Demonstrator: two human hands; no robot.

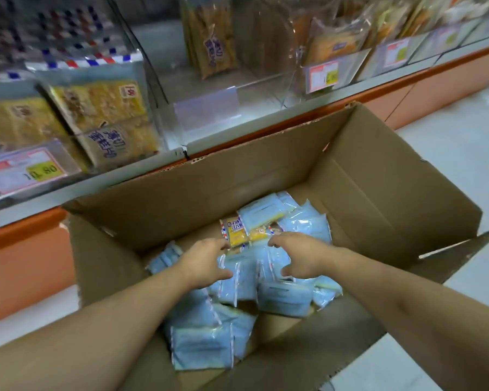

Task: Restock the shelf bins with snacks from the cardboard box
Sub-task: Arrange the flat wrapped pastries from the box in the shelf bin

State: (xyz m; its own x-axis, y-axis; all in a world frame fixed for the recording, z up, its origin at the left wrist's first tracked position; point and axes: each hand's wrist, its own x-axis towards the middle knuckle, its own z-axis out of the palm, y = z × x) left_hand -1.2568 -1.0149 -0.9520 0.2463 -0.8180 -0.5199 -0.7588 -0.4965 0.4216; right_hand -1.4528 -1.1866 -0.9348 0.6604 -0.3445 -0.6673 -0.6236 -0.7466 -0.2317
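Reaching into the open brown cardboard box, the left hand and right hand spread loosely curved fingers above pale blue plastic snack packets, gripping nothing; packet print stays blurred. A yellow shelf price tag reads 10.80 upside down.

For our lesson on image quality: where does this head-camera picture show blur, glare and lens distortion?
Head view: top-left packets are blurred; the clear bin and price tag catch glare; the shelf edge bows from the wide lens; the box, left hand and right hand are fairly sharp.
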